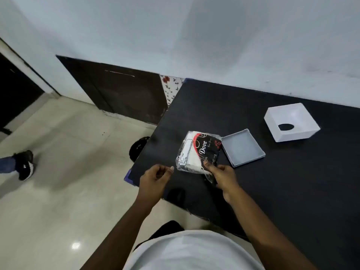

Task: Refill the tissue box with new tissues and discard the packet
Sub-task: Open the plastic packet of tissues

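A plastic tissue packet (pixel 196 152) printed in black, red and white lies on the dark table (pixel 292 182) near its left corner. My right hand (pixel 220 175) pinches the packet's near end between thumb and fingers. My left hand (pixel 155 177) hovers just left of the packet with loosely curled fingers, holding nothing that I can make out. The white tissue box cover (pixel 292 121) lies upside down at the back right, its oval slot showing. The grey box base (pixel 243 147) lies open and bare right beside the packet.
The table's left corner and front edge are close to my hands. A pale tiled floor (pixel 68 172) lies to the left, with another person's shoe (pixel 26 164) on it. A dark cabinet (pixel 120 94) stands against the white wall.
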